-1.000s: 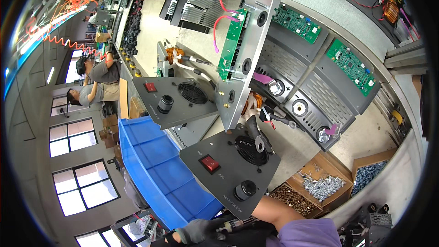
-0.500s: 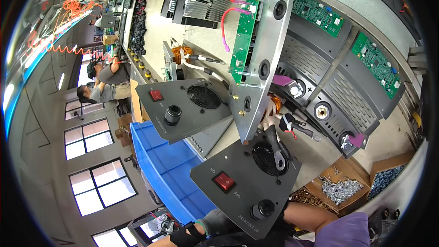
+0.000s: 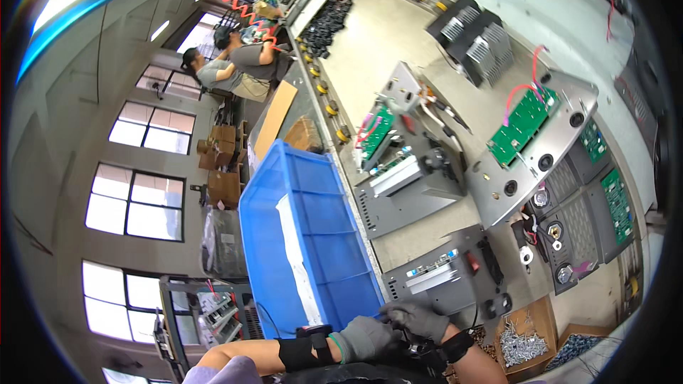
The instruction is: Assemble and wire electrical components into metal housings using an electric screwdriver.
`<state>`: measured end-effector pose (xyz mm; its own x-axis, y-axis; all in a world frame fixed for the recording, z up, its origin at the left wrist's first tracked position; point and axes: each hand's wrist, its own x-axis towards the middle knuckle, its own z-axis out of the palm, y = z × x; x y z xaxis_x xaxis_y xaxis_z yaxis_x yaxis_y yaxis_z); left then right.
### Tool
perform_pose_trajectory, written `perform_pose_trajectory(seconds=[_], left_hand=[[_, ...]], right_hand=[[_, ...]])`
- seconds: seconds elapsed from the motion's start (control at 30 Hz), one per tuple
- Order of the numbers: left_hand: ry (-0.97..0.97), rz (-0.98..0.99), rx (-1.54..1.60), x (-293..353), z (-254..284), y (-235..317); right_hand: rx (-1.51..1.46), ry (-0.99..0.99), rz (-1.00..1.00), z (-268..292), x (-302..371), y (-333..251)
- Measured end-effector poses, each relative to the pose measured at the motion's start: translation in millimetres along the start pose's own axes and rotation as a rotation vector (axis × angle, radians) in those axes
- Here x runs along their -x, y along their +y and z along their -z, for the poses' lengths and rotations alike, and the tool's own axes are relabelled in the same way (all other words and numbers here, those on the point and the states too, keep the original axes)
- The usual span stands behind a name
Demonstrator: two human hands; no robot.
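Both my hands wear grey gloves and meet low in the view, beside the blue bin's near end. My left hand (image 3: 366,338) has its fingers curled in toward my right hand (image 3: 421,320), which is also closed. A small dark item seems to lie between them, but the gloves hide its kind. Just beyond my right hand lies a dark grey metal panel (image 3: 447,300) with a pale bracket strip and black fittings. A second such panel (image 3: 420,203) sits farther off, next to a small green board. To the right, a silver plate (image 3: 491,195) carries a green circuit board (image 3: 523,128).
The long blue bin (image 3: 334,242) stands left of the bench. At right are grey housings (image 3: 565,206) with green boards and terminals. A cardboard box of screws (image 3: 541,366) sits near right. Black finned heatsinks (image 3: 491,53) stand farther back. Two people (image 3: 238,64) work at far left.
My view has swung, showing more of the bin. My hands have come together at the bottom. The nearer panel, whose switch side faced me, now shows its bracket side.
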<state>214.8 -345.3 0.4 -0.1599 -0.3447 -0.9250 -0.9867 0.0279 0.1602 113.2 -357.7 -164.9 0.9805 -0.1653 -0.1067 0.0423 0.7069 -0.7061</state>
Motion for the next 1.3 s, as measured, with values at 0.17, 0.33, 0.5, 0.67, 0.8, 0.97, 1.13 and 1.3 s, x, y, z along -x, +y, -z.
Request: perform_pose_trajectory(seconds=[0.17, 0.33, 0.5, 0.67, 0.8, 0.97, 1.13, 1.3], left_hand=[[0.207, -0.053, -0.001, 47.2, 7.4, 2.6], [0.526, -0.224, 0.004, 106.2, -6.3, -14.2], [0.562, -0.188, 0.128, 155.3, -46.0, -55.4], [0.820, -0.199, 0.388, 196.2, -131.0, -114.4], [1.072, -0.045, 0.605, 218.7, -213.8, -168.7], [1.454, 0.203, 0.673, 231.9, -300.2, -224.1], [1.511, 0.444, 0.596, 226.9, -347.2, -254.4], [1.459, 0.383, 0.642, 211.3, -360.6, -263.7]], right_hand=[[0.264, -0.110, 0.072, -4.9, 51.5, -36.6], [0.332, -0.008, -0.191, -70.1, 75.2, -77.1], [0.973, 0.366, -0.110, -157.7, 38.9, -78.6], [1.177, 0.409, -0.115, -202.3, 23.0, -54.4], [1.268, 0.476, -0.203, -213.2, 35.2, -29.4], [1.487, 0.464, -0.591, -203.9, 54.0, 8.3], [1.769, 0.547, -0.897, -173.6, 65.2, 43.4], [1.810, 0.646, -0.897, -146.8, 67.5, 81.7]])
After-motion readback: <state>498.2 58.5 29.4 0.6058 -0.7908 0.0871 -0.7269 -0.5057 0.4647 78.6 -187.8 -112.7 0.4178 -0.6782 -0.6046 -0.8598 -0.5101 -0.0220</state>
